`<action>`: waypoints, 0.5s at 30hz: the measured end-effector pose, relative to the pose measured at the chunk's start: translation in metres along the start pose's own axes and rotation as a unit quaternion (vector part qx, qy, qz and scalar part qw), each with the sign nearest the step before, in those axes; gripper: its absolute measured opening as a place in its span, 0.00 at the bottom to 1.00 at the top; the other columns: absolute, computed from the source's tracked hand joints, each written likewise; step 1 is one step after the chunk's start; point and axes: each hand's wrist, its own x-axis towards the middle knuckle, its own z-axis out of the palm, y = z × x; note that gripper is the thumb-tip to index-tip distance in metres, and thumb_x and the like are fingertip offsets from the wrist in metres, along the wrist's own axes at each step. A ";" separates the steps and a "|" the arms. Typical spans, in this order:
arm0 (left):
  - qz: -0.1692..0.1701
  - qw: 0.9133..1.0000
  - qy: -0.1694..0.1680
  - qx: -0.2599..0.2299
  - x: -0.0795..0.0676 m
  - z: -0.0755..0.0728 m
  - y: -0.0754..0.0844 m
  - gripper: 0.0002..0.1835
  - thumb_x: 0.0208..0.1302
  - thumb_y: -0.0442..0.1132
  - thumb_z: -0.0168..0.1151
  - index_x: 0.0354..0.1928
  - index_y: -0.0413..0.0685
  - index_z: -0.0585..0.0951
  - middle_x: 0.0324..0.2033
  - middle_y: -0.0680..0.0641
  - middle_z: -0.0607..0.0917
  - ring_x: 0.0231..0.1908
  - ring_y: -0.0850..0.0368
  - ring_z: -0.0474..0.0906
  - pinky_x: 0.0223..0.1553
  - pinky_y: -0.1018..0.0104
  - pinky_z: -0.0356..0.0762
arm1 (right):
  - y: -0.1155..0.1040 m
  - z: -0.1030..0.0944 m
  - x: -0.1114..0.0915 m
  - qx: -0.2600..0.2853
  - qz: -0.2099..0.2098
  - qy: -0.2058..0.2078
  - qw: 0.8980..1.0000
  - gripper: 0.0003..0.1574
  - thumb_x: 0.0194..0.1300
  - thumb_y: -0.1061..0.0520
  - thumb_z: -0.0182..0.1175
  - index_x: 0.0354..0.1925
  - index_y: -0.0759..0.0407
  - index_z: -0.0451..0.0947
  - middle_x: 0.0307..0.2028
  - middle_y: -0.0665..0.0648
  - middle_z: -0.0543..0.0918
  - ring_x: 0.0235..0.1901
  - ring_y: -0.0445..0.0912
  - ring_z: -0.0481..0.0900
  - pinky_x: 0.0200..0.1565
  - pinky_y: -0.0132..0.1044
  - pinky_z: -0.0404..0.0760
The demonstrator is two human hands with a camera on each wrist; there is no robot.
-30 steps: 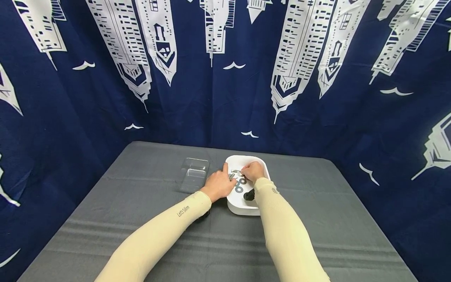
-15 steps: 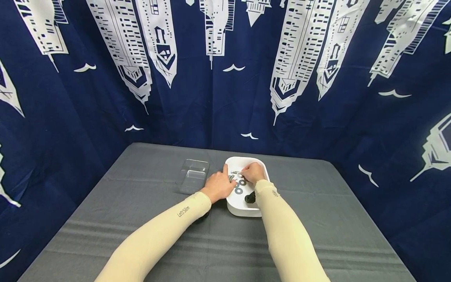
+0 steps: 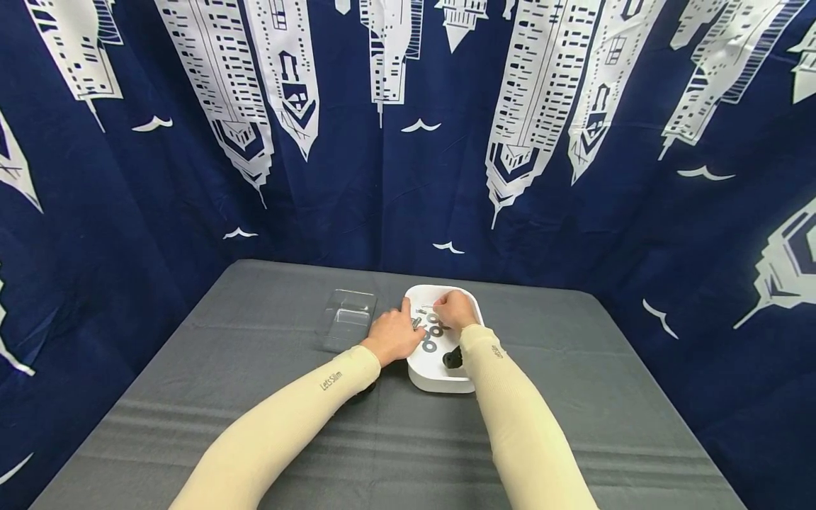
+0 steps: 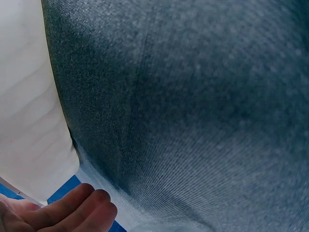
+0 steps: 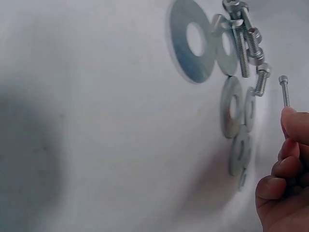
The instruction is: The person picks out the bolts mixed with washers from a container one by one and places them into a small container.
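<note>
A white tray (image 3: 440,384) holds several grey washers (image 5: 192,41) and a cluster of socket head screws (image 5: 246,36). My right hand (image 3: 456,310) is over the tray's far right part. Its thumb and fingertips pinch one thin socket head screw (image 5: 285,89), head pointing away from the hand. My left hand (image 3: 392,333) rests at the tray's left rim, index finger extended along it and thumb reaching over the inside. In the left wrist view the other fingers (image 4: 89,210) of that hand extend loosely outside the tray's wall. The right wrist view shows the screws and washers lying close together.
A clear plastic divided container (image 3: 347,319) lies left of the tray on the grey cloth-covered table (image 3: 280,333). Below my right wrist is a black piece (image 3: 452,358), partly hidden by the sleeve. A blue curtain (image 3: 357,191) with white building prints hangs behind the table.
My right hand has shifted slightly away from the loose parts, and the pinched screw and nearby washers show more plainly. The left hand stays at the rim.
</note>
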 end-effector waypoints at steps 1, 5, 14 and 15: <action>0.000 1.000 -0.001 0.003 0.000 0.000 0.000 0.42 0.69 0.55 0.55 0.75 0.35 0.56 0.53 0.31 0.82 0.54 0.38 0.81 0.54 0.48 0.79 | -0.001 -0.001 -0.001 -0.006 -0.004 0.003 1.000 0.07 0.63 0.60 0.64 0.29 0.61 0.85 0.26 0.53 0.83 0.27 0.45 0.77 0.30 0.32 0.73; 0.001 1.000 0.001 0.014 0.001 -0.001 0.001 0.41 0.69 0.55 0.55 0.74 0.35 0.58 0.54 0.31 0.81 0.55 0.38 0.80 0.55 0.49 0.78 | -0.006 -0.005 -0.002 -0.025 -0.023 0.013 0.999 0.08 0.64 0.59 0.64 0.31 0.62 0.86 0.29 0.55 0.85 0.34 0.48 0.79 0.40 0.39 0.76; 0.017 0.999 0.020 0.022 0.000 -0.006 0.003 0.40 0.69 0.55 0.57 0.71 0.31 0.63 0.57 0.29 0.76 0.57 0.35 0.75 0.57 0.48 0.78 | -0.006 -0.009 0.001 -0.040 -0.070 0.022 0.996 0.08 0.63 0.59 0.65 0.30 0.61 0.87 0.27 0.54 0.85 0.36 0.51 0.80 0.45 0.44 0.77; 0.021 0.999 0.023 0.023 0.000 -0.007 0.003 0.39 0.69 0.54 0.57 0.70 0.30 0.64 0.57 0.29 0.75 0.58 0.34 0.74 0.57 0.48 0.77 | -0.007 -0.010 0.001 -0.042 -0.076 0.023 0.996 0.07 0.63 0.59 0.65 0.30 0.61 0.87 0.27 0.54 0.85 0.35 0.51 0.80 0.44 0.43 0.77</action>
